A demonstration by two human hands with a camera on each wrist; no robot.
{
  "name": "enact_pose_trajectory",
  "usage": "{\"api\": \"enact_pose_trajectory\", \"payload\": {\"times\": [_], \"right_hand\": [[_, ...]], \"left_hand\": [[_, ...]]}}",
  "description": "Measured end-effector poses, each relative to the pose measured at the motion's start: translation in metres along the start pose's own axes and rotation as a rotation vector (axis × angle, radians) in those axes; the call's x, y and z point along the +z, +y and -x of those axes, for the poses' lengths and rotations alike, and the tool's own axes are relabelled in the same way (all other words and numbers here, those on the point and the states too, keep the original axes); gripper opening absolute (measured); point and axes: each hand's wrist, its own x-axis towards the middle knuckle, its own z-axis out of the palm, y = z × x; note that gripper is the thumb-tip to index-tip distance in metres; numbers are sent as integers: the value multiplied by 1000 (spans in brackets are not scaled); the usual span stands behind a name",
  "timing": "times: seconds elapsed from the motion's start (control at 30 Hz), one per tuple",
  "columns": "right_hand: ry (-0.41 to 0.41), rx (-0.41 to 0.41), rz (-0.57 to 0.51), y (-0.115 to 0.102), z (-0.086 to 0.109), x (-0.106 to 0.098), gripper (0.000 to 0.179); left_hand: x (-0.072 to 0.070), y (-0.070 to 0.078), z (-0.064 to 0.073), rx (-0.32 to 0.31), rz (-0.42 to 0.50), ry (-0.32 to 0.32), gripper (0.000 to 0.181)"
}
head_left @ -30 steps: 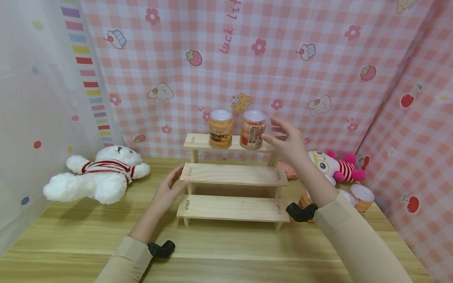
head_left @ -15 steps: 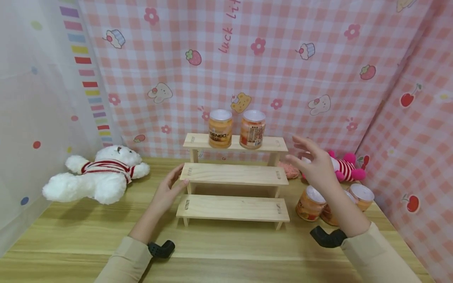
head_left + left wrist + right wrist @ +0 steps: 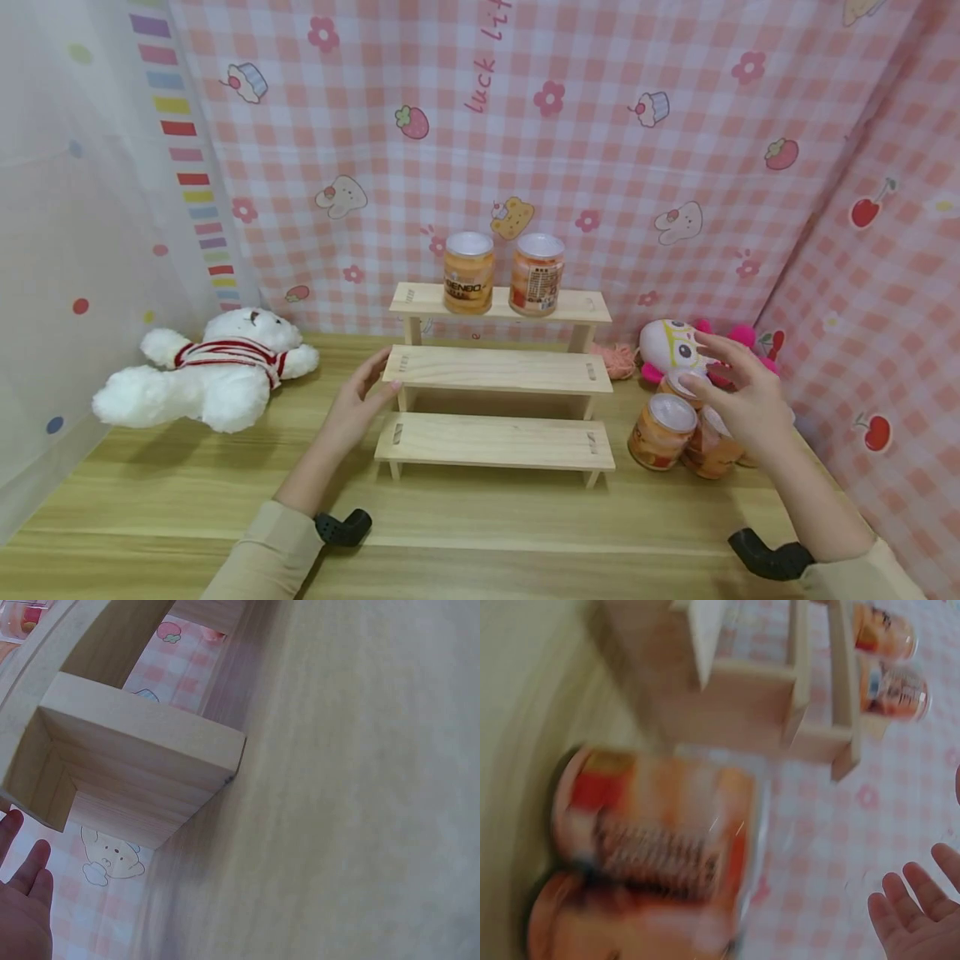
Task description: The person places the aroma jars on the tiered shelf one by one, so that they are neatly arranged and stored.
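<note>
A three-tier wooden stand (image 3: 495,369) is in the middle of the head view. Two jars of orange fruit with clear lids, a left jar (image 3: 468,275) and a right jar (image 3: 536,277), stand upright on its top tier. My left hand (image 3: 358,408) touches the left end of the middle tier, fingers fairly straight. My right hand (image 3: 742,398), fingers spread and holding nothing, is over the group of jars (image 3: 660,433) at the right of the stand, partly hiding some of them. In the right wrist view two of these jars (image 3: 660,825) show blurred beside the stand.
A white plush bear (image 3: 225,367) in a striped sweater lies at the left of the wooden table (image 3: 450,542). Behind the right jars lies a pink and white plush toy (image 3: 663,343), with a pink fuzzy item (image 3: 617,360) near the stand. Checked cloth (image 3: 585,150) hangs behind.
My right hand has moved away from the right jar on the top tier, rightward and down to the grouped jars. My left hand stays at the stand.
</note>
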Motion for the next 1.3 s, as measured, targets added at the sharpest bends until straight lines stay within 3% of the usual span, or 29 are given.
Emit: {"api": "enact_pose_trajectory", "payload": {"times": [0.23, 0.4, 0.57, 0.73, 1.03, 1.3], "right_hand": [[-6, 40, 103, 35, 14, -27, 57], [-14, 47, 115, 61, 21, -43, 55], [-57, 80, 98, 82, 25, -58, 55], [-117, 155, 179, 100, 30, -71, 59], [-202, 222, 167, 127, 34, -74, 62], [-184, 203, 143, 135, 34, -69, 58]], "left_hand": [[0, 1, 1, 2, -4, 2, 60], [0, 0, 1, 8, 3, 0, 60], [0, 0, 0, 1, 1, 1, 59], [0, -1, 0, -4, -1, 2, 59], [0, 1, 0, -2, 10, -2, 59], [0, 1, 0, -1, 9, -1, 59]]}}
